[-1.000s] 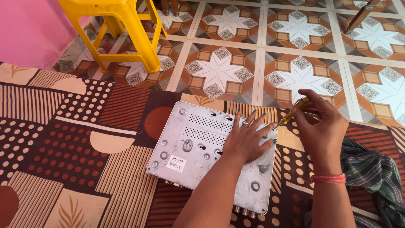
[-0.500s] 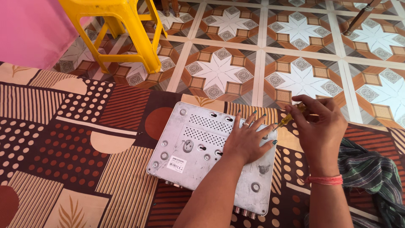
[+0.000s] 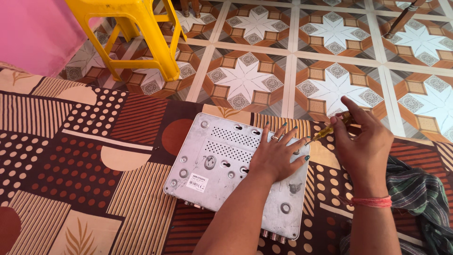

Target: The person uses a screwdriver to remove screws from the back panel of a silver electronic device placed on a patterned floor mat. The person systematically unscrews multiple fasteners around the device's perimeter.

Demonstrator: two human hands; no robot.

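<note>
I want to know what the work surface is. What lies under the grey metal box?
The grey metal box lies on a patterned mat spread over the tiled floor. The left hand presses flat on top of it. What the mat looks like directly beneath the box is covered.

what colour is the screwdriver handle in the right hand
Translucent yellow-amber, seen in the head view: the screwdriver sits in the right hand.

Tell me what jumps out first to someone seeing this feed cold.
In the middle, a flat silver metal box lies bottom-up on a patterned brown mat, with the left hand pressed flat on it. Just right of it, the right hand holds a yellow-handled screwdriver, its tip at the box's far right corner. A bright yellow plastic stool stands on the star-patterned tiles at upper left.
</note>
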